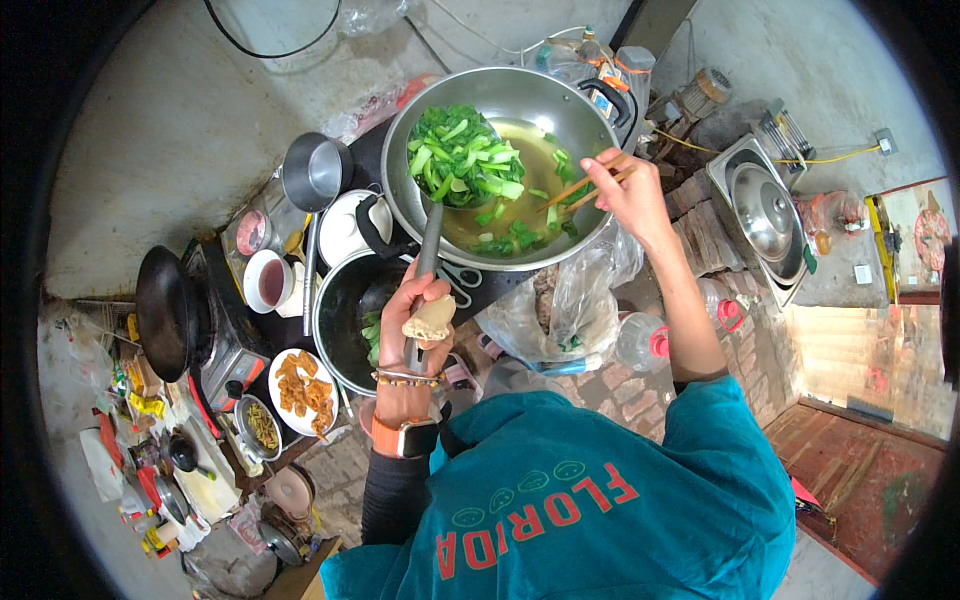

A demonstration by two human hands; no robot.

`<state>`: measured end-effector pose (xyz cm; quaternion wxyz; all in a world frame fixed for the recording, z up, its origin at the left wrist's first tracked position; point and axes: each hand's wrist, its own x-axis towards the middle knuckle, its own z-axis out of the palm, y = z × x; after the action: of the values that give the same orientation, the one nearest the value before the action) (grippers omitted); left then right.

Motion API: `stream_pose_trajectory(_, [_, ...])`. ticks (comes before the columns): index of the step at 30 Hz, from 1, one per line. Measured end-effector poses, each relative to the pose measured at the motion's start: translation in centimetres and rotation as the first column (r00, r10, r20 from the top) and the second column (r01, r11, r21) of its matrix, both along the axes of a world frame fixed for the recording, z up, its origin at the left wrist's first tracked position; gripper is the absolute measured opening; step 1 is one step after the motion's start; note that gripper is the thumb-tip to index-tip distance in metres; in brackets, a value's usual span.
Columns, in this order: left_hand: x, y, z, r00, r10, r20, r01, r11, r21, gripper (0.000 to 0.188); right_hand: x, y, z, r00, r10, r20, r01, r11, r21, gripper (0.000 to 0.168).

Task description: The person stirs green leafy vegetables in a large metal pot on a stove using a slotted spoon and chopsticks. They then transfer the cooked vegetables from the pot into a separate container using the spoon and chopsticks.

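Chopped leafy greens (466,154) are heaped on the head of a ladle or skimmer, over the left side of a large metal wok (517,82). My left hand (416,315) grips the grey handle (430,240) of that utensil, near its pale end. In my right hand (628,191) is a pair of wooden chopsticks (574,191), their tips down in the wok's right side. Yellowish liquid (517,206) covers the wok's bottom, and loose pieces of greens (514,238) float in it. The utensil's head is mostly hidden under the greens.
Below the wok stands a dark pot (349,300) holding some greens. Left of it are a lidded white pot (349,229), a saucepan (315,172), a plate of browned food (304,394) and a black frying pan (165,315). Scissors (465,277) lie near the wok's rim.
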<state>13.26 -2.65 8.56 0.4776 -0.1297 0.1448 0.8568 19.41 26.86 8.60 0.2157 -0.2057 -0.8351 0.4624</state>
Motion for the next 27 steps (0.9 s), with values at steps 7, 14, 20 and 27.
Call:
stream_pose_trajectory(7, [0.2,0.1,0.4,1.000,0.012,-0.017,-0.013,0.999,-0.051,0.039,0.5,0.7,1.7,0.992,-0.024,-0.122,-0.006,0.972,-0.235,0.019])
stream_pose_trajectory(14, [0.5,0.3,-0.5,0.999,0.011,0.053,-0.012,1.000,0.016,0.035,-2.3,-1.6,6.0,0.927,-0.015,-0.375,-0.111,0.944,-0.312,0.021])
stream_pose_trajectory(20, [0.6,0.4,-0.4,0.999,0.020,0.034,-0.020,1.000,-0.007,0.033,-1.8,1.4,2.6,0.945,-0.256,-0.202,0.213,0.955,-0.208,0.025])
stream_pose_trajectory(27, [0.3,-0.1,-0.2,1.000,0.015,0.028,-0.014,1.000,-0.023,0.037,-4.3,1.2,-2.5,0.969,-0.233,-0.082,0.214,0.957,-0.195,0.026])
